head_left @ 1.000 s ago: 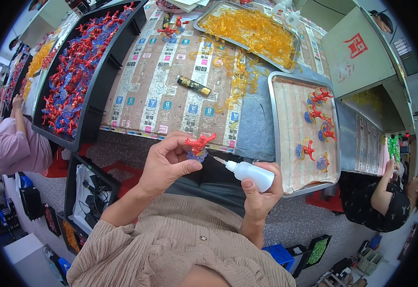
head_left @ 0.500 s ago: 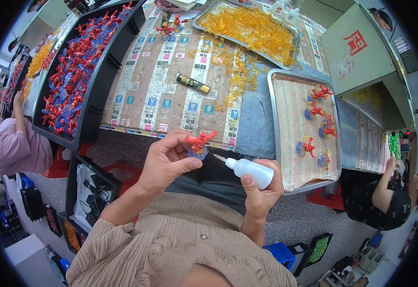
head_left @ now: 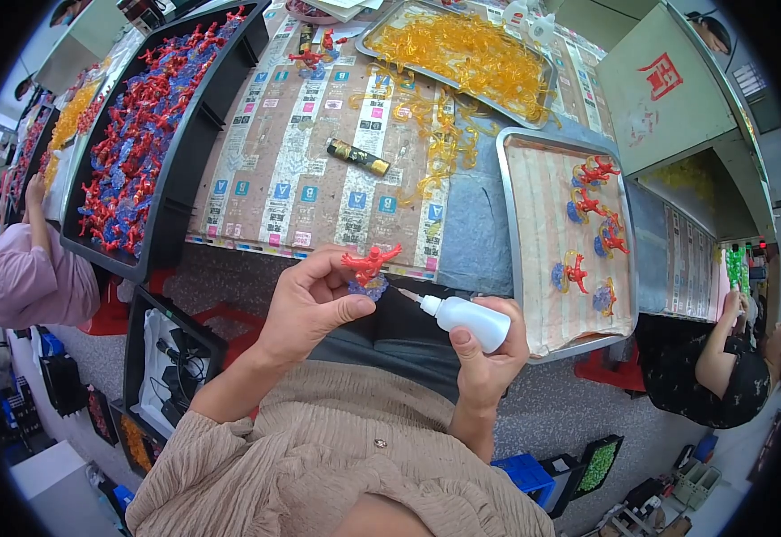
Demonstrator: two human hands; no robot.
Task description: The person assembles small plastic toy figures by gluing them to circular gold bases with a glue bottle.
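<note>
The left hand (head_left: 310, 309) pinches a red plastic figurine (head_left: 370, 262) with translucent blue base (head_left: 368, 287) by the paper-covered table's (head_left: 261, 197) near edge; the right hand (head_left: 496, 353) grasps a white plastic squeeze bottle (head_left: 471, 323), nozzle (head_left: 410, 295) near the base.

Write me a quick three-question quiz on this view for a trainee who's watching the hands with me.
1. What does the right hand hold?

2. True or false: the left hand holds a red figure with a translucent blue part below it.

3. Where does the black-and-gold tube lie?
A) in the black bin
B) on the table
C) in the lined tray

Key: 1. A white bottle. 2. True. 3. B.
</note>
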